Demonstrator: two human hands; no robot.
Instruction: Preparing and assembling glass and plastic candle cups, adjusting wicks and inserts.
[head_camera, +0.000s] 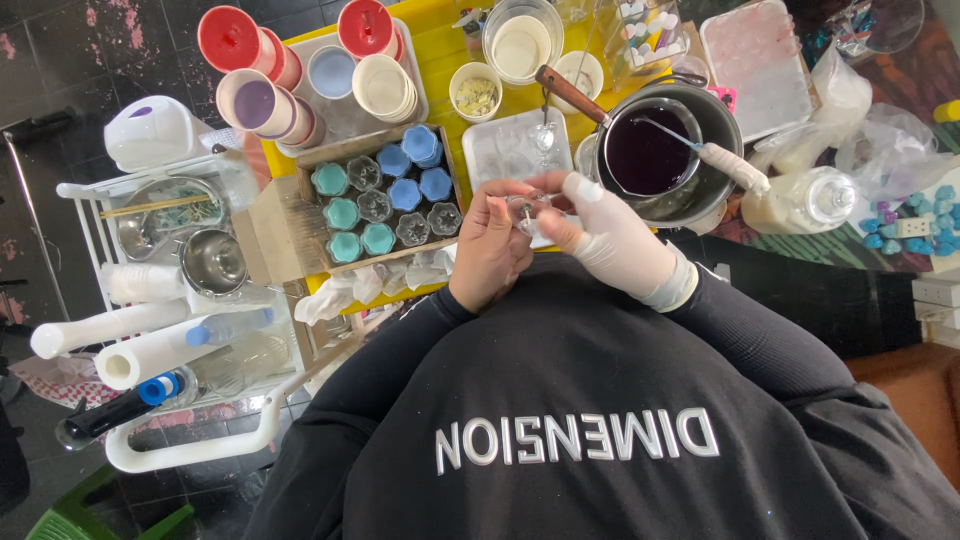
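Note:
My left hand (487, 248) is bare and my right hand (610, 235) wears a white glove. Both hold a small clear glass cup (523, 212) between their fingertips, close to my chest. Just beyond the hands stands a dark pot (715, 120) holding a smaller pan of dark purple liquid (650, 150) with a wooden handle and a white-handled tool resting in it. A clear tray (500, 145) with small glass pieces lies left of the pot.
A cardboard box (385, 195) holds several small glass cups with teal and blue filling. Red and white round moulds (300, 70) sit behind it on a yellow table. A white cart (170, 300) at left carries paper rolls and metal bowls. Plastic bags and blue pieces lie at right.

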